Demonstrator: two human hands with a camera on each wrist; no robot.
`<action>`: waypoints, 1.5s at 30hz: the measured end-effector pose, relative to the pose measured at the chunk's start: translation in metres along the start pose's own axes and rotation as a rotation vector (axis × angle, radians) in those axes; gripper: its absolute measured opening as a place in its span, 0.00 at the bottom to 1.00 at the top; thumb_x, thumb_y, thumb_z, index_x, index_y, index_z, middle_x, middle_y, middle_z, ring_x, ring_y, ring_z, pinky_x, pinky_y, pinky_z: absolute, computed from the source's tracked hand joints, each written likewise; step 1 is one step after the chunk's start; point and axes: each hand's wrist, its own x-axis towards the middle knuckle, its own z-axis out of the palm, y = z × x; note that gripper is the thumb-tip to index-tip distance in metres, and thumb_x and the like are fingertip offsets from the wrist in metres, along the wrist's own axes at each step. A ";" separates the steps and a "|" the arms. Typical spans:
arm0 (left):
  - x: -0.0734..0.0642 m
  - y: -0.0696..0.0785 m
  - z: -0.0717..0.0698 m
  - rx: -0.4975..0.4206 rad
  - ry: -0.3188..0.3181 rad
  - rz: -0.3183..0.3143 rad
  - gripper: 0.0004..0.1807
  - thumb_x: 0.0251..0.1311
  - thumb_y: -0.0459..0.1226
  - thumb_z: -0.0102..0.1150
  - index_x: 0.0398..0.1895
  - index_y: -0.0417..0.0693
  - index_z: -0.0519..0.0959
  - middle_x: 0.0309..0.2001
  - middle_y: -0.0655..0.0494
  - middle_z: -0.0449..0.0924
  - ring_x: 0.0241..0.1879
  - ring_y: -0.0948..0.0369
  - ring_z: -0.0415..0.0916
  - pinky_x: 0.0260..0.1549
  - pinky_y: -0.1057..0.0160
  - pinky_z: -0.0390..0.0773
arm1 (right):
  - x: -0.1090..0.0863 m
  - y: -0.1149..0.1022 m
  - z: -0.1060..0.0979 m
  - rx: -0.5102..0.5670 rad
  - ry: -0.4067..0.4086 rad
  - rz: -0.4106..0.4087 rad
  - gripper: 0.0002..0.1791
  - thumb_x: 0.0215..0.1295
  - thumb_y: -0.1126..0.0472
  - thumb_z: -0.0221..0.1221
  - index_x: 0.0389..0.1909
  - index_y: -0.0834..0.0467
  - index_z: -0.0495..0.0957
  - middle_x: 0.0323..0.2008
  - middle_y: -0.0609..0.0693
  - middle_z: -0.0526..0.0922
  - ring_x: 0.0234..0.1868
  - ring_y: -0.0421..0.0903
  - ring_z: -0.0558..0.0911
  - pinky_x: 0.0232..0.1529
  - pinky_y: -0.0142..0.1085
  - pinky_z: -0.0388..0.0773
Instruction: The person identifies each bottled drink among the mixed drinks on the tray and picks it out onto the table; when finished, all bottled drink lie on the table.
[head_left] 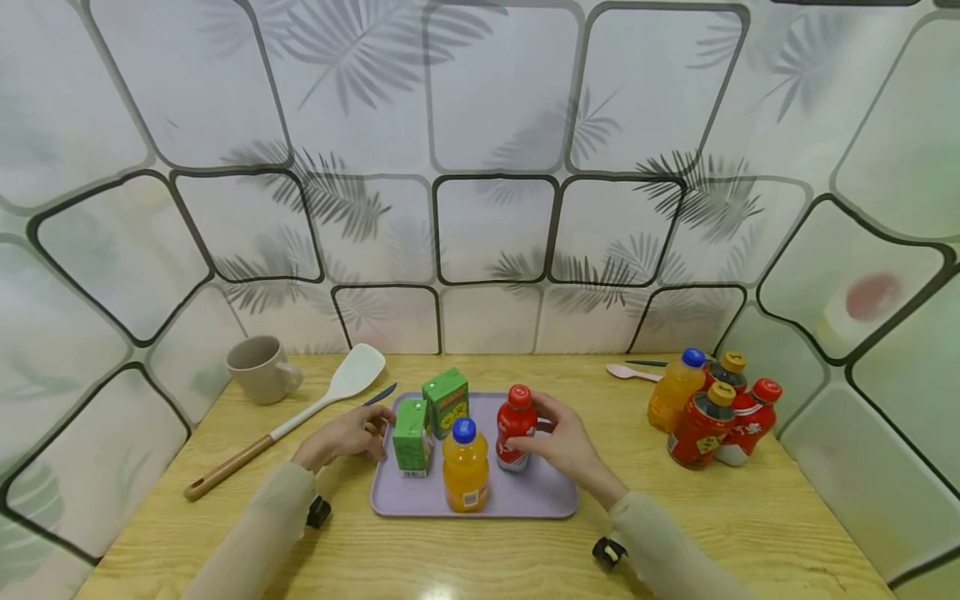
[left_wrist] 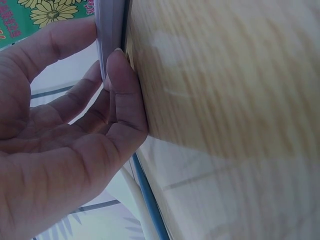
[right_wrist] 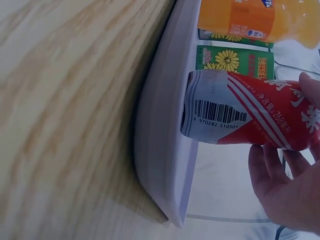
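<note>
My right hand [head_left: 562, 442] is curled round a red-capped bottle [head_left: 516, 425] with a red and white label on the lilac tray [head_left: 525, 502]. In the right wrist view the bottle's barcode [right_wrist: 220, 111] faces the camera and its base is close over the tray rim [right_wrist: 167, 115]. My left hand [head_left: 351, 435] is at the tray's left edge; in the left wrist view its thumb and fingers pinch the tray rim [left_wrist: 111, 35]. Also upright on the tray are two green drink cartons [head_left: 412, 437] and an orange juice bottle [head_left: 466, 471] with a blue cap.
Several bottles, among them an orange one [head_left: 675, 396] and a dark one with a yellow cap [head_left: 701, 427], stand at the right. A pink spoon [head_left: 632, 372] lies behind them. At the left are a beige mug [head_left: 261, 371], a wooden-handled spatula [head_left: 300, 414] and a blue knife-like utensil [head_left: 381, 393].
</note>
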 end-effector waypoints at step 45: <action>0.001 -0.001 -0.001 0.000 -0.010 0.003 0.29 0.44 0.24 0.64 0.55 0.39 0.72 0.43 0.46 0.69 0.36 0.58 0.68 0.30 0.63 0.75 | -0.009 0.000 -0.067 -0.126 0.251 0.089 0.42 0.46 0.53 0.76 0.65 0.56 0.73 0.43 0.56 0.79 0.36 0.48 0.77 0.36 0.30 0.75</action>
